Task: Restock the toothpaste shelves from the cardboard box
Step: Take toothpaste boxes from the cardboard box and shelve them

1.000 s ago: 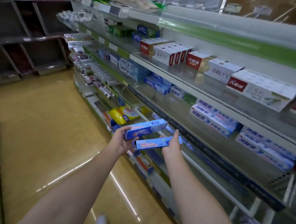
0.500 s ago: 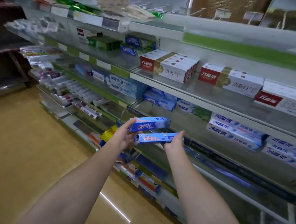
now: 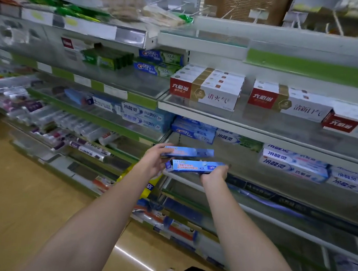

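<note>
My left hand grips one end of a blue toothpaste box, held level in front of the middle shelf. My right hand holds a second blue toothpaste box from underneath, just below the first. Both boxes hover at the front edge of the shelf. A stack of similar blue boxes lies on that shelf just behind them. The cardboard box is out of view.
Red, gold and white toothpaste boxes fill the shelf above. Pale blue and white boxes lie to the right on the middle shelf. Tubes line the left shelves. A yellow package sits low. Tan floor lies to the left.
Both hands have risen with their boxes toward the middle shelf, and the view has turned up and left. The boxes have rolled, showing different faces.
</note>
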The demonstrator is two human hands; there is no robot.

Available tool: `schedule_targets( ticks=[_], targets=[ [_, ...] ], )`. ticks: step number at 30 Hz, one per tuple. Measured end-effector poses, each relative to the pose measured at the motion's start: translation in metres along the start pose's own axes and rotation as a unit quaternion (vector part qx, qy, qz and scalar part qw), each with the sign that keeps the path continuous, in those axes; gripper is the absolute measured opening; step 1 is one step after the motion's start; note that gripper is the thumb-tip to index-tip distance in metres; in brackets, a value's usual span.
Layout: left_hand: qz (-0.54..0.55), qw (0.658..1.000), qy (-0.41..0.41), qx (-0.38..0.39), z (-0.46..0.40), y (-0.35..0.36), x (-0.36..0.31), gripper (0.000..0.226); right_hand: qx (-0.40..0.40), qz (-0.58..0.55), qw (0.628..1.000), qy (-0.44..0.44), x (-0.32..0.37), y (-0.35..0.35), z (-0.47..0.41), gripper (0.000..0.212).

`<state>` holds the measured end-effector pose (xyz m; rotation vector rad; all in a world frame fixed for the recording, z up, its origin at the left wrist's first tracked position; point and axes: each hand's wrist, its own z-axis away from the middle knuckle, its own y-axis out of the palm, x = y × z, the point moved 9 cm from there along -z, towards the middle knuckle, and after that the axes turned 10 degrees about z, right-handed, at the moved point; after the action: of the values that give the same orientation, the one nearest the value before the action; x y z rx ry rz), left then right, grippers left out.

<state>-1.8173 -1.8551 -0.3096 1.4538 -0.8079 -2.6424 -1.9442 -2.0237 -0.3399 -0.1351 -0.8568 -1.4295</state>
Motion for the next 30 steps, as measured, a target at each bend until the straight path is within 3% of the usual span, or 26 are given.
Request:
schedule_targets(
  ticks=[3,6,8,10,13,18,26,30],
  targets=[
    [0.005,1.000,0.025,-0.001,-0.026,0.007,-0.018,0.019,-0.011,-0.032,0.999,0.005,0.012,0.015,-0.010,0.065],
    [-0.007,0.999,0.037,-0.002,-0.041,0.017,-0.025,0.006,-0.014,-0.039,0.999,0.002,0.023,0.026,-0.022,0.067],
    [-0.099,0.993,0.056,-0.022,-0.055,0.016,-0.030,0.005,-0.022,-0.031,0.999,-0.008,0.026,0.031,-0.031,0.071],
    [-0.177,0.979,0.090,-0.051,-0.071,0.014,-0.039,0.024,-0.025,-0.016,0.999,-0.020,0.026,0.035,-0.037,0.072],
    [-0.176,0.976,0.102,-0.075,-0.088,0.015,-0.045,0.044,-0.016,-0.022,0.999,-0.026,0.030,0.042,-0.049,0.071],
    [-0.194,0.973,0.107,-0.069,-0.107,0.014,-0.046,0.041,0.001,-0.056,0.998,-0.033,0.034,0.048,-0.055,0.065],
    [-0.246,0.967,0.050,-0.051,-0.123,0.012,-0.032,0.042,-0.003,-0.080,0.995,-0.054,0.038,0.044,-0.067,0.065],
    [-0.241,0.969,0.008,-0.060,-0.129,0.006,-0.023,0.057,-0.014,-0.081,0.995,-0.057,0.035,0.041,-0.071,0.069]
  ],
)
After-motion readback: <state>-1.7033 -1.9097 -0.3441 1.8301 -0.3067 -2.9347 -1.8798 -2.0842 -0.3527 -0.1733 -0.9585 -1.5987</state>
